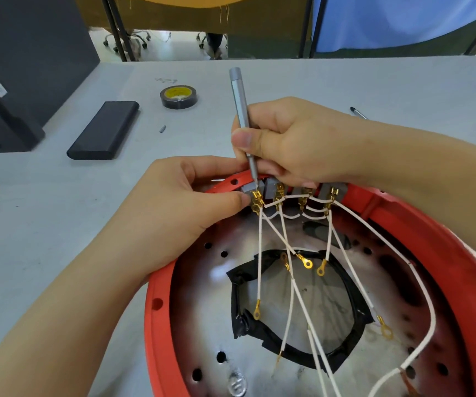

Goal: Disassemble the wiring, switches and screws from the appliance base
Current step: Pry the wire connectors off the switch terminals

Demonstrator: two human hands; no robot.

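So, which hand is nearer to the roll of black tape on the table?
The right hand. It grips the screwdriver just below and to the right of the tape roll. The left hand pinches a brass connector at the red base's rim, farther from the roll.

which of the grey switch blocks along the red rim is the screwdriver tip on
The leftmost switch block. The screwdriver in the right hand ends on it, and the left hand pinches its gold terminal; the other blocks are untouched.

We see the right hand [294,141] gripping a grey screwdriver [242,121], tip down at the leftmost grey switch [250,188] on the red base rim [156,305]; left hand [173,207] pinches its brass terminal [257,200]; white wires [291,282] trail loose
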